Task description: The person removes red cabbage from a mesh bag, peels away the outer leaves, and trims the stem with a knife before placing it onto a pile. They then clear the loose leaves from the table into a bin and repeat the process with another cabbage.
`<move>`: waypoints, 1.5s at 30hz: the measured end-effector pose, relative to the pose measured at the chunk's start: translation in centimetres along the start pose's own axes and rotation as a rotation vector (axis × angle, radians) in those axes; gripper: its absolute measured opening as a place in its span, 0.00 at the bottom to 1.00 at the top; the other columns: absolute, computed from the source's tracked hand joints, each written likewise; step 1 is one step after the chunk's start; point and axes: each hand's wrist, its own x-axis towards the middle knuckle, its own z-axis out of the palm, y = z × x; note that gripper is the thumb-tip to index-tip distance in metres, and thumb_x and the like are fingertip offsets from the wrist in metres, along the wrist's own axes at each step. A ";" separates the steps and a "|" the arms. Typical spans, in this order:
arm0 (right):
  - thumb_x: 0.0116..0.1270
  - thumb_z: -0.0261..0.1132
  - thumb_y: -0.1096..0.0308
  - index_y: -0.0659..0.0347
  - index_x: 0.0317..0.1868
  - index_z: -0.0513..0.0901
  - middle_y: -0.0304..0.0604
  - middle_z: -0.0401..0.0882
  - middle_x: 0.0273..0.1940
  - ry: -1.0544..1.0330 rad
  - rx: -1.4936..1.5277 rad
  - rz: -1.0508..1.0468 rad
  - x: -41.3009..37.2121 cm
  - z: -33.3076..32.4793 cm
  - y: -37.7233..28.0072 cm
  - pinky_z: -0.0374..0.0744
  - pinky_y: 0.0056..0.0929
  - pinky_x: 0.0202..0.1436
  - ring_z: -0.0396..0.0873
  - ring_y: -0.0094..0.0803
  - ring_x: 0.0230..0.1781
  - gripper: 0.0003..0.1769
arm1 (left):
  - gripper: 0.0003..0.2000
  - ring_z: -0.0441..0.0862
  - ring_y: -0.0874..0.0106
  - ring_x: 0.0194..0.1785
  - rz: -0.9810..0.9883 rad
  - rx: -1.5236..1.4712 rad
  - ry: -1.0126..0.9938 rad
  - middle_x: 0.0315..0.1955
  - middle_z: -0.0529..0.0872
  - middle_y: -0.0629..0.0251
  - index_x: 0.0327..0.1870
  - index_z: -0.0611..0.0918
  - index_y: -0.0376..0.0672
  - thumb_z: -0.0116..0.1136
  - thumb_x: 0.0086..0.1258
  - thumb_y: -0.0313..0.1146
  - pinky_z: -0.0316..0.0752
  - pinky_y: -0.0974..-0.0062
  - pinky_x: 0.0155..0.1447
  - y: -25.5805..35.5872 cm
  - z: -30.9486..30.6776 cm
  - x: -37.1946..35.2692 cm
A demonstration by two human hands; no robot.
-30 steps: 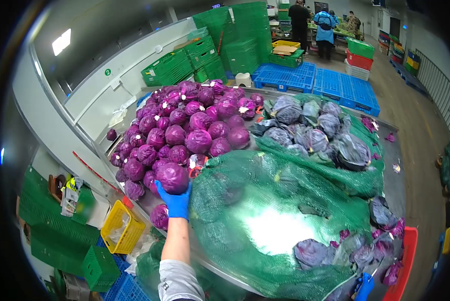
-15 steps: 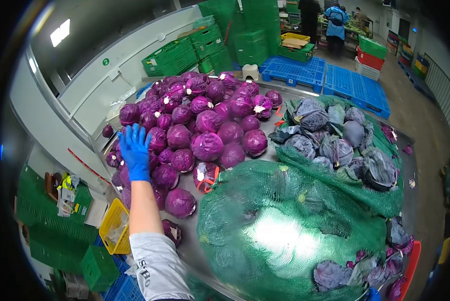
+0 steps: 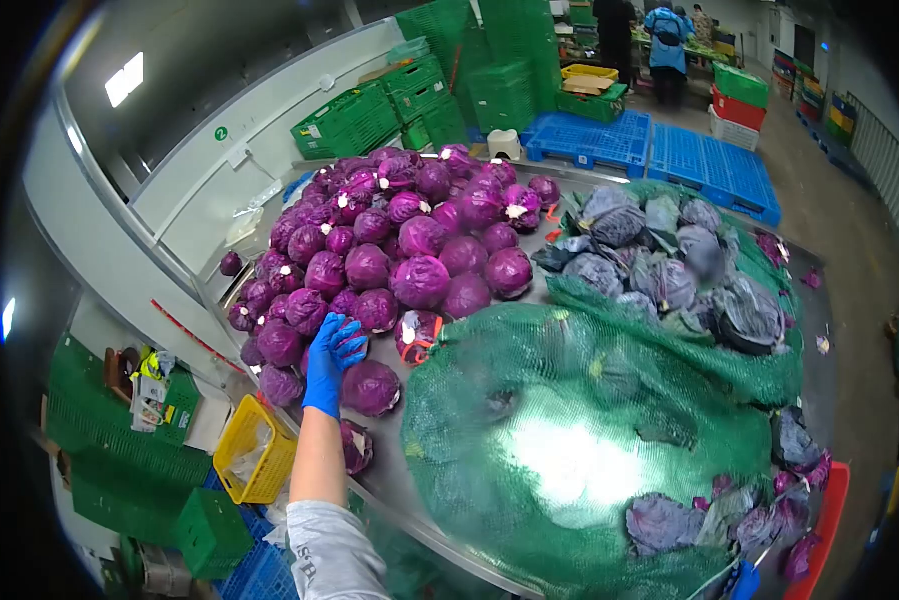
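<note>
My left hand (image 3: pixel 334 362), in a blue glove, is over the near left part of a heap of purple cabbages (image 3: pixel 424 282). Its fingers are slightly bent and apart, pointing right, with no cabbage gripped in them. Just below the fingers, one round cabbage (image 3: pixel 371 388) rests on the metal table (image 3: pixel 381 455). A bit of blue (image 3: pixel 744 580) at the bottom right edge looks like my right hand's glove; its fingers are hidden. Near it lie loose outer leaves (image 3: pixel 661 524).
A filled green net bag (image 3: pixel 469 400) covers the front right of the table. Dull, leafy cabbages (image 3: pixel 619 225) lie on netting behind it. A yellow crate (image 3: pixel 281 455) stands at the left. Blue pallets (image 3: pixel 714 185) and green crates (image 3: pixel 344 120) are at the back, with people beyond.
My left hand has moved down and right, from the heap's left side towards its near end. The fingers were spread wide and are now more bent.
</note>
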 end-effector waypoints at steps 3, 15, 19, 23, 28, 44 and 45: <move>0.61 0.61 0.61 0.47 0.22 0.71 0.29 0.65 0.13 0.144 0.105 0.045 1.7 -0.8 2.4 0.56 0.22 0.11 0.59 0.21 0.09 0.11 | 0.23 0.84 0.67 0.42 0.034 0.096 -0.188 0.48 0.83 0.60 0.60 0.73 0.47 0.55 0.67 0.46 0.79 0.72 0.42 0.2 2.4 -2.0; 0.68 0.57 0.58 0.57 0.32 0.80 0.30 0.69 0.15 0.030 0.028 -0.039 0.6 -2.6 1.9 0.59 0.20 0.11 0.61 0.19 0.09 0.13 | 0.25 0.82 0.53 0.42 0.298 1.808 -0.936 0.38 0.83 0.45 0.40 0.83 0.34 0.59 0.59 0.52 0.75 0.62 0.49 -13.5 17.6 -17.1; 0.68 0.57 0.57 0.60 0.36 0.81 0.31 0.70 0.16 -0.024 0.027 -0.035 0.0 -3.4 2.4 0.59 0.20 0.10 0.61 0.19 0.09 0.14 | 0.31 0.80 0.50 0.47 0.118 1.928 -0.620 0.42 0.82 0.42 0.44 0.81 0.35 0.61 0.53 0.59 0.74 0.58 0.53 -8.6 14.2 -17.6; 0.69 0.57 0.58 0.61 0.38 0.81 0.31 0.70 0.17 -0.034 0.039 -0.059 0.2 -3.0 2.7 0.58 0.20 0.10 0.61 0.18 0.09 0.14 | 0.46 0.79 0.49 0.50 0.040 1.827 -0.585 0.48 0.80 0.41 0.60 0.71 0.36 0.69 0.44 0.62 0.74 0.59 0.54 -7.4 10.3 -22.6; 0.69 0.56 0.59 0.59 0.37 0.80 0.31 0.70 0.17 -0.055 0.033 -0.071 0.6 -3.1 2.7 0.58 0.20 0.10 0.62 0.18 0.09 0.13 | 0.65 0.63 0.51 0.67 0.171 1.555 -0.498 0.66 0.58 0.40 0.70 0.52 0.36 0.80 0.29 0.53 0.66 0.61 0.66 -13.6 6.9 -22.2; 0.66 0.59 0.63 0.61 0.35 0.81 0.36 0.71 0.20 -0.095 0.207 -0.089 0.6 -1.3 4.6 0.65 0.21 0.13 0.64 0.20 0.11 0.10 | 0.47 0.68 0.51 0.59 1.055 1.795 -0.591 0.53 0.74 0.55 0.58 0.69 0.47 0.77 0.26 0.37 0.63 0.55 0.63 -15.5 14.0 -28.6; 0.65 0.60 0.64 0.61 0.35 0.81 0.36 0.72 0.20 -0.132 0.213 -0.127 1.0 -1.3 5.3 0.65 0.21 0.12 0.65 0.20 0.11 0.09 | 0.44 0.69 0.51 0.57 1.002 1.641 -0.524 0.51 0.74 0.55 0.57 0.71 0.46 0.75 0.27 0.36 0.64 0.56 0.63 -16.2 14.4 -28.2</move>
